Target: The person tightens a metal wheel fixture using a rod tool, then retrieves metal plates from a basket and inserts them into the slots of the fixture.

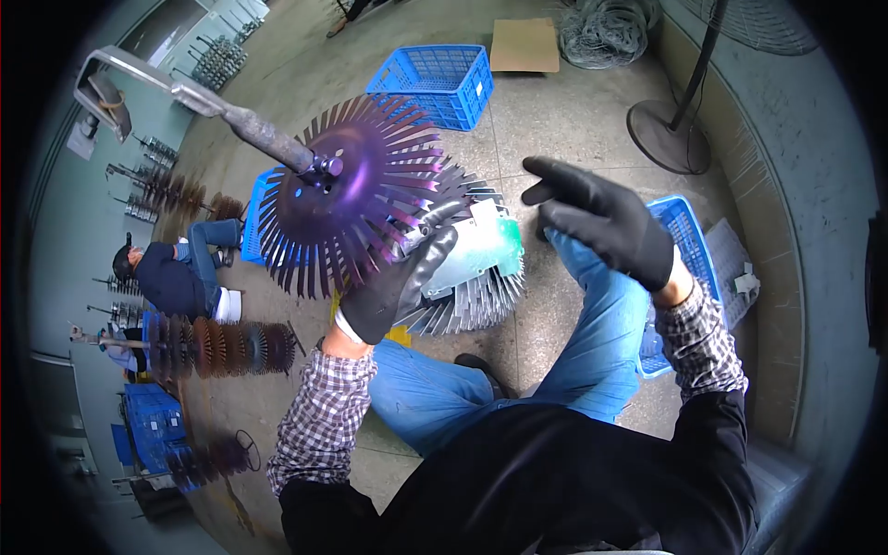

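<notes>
My left hand (400, 282), in a black glove, grips the edge of a flat silver metal plate (467, 248) with a green patch (508, 242) at its right end. Behind and below the plate is a stack of finned silver discs (472, 310). Close to the left hand hangs a purple finned metal disc (356, 180), fixed on the end of a metal rod (245, 125). My right hand (606, 222), also gloved in black, is raised to the right of the plate. Its fingers are stretched out and apart, and nothing shows in them.
A blue crate (449, 88) stands ahead beside a cardboard sheet (524, 46) and a wire bundle (606, 35). Another blue crate (684, 240) is by my right leg. A fan stand (680, 129) is near the wall. At left, a person (176, 277) sits near racks of finned discs (222, 347).
</notes>
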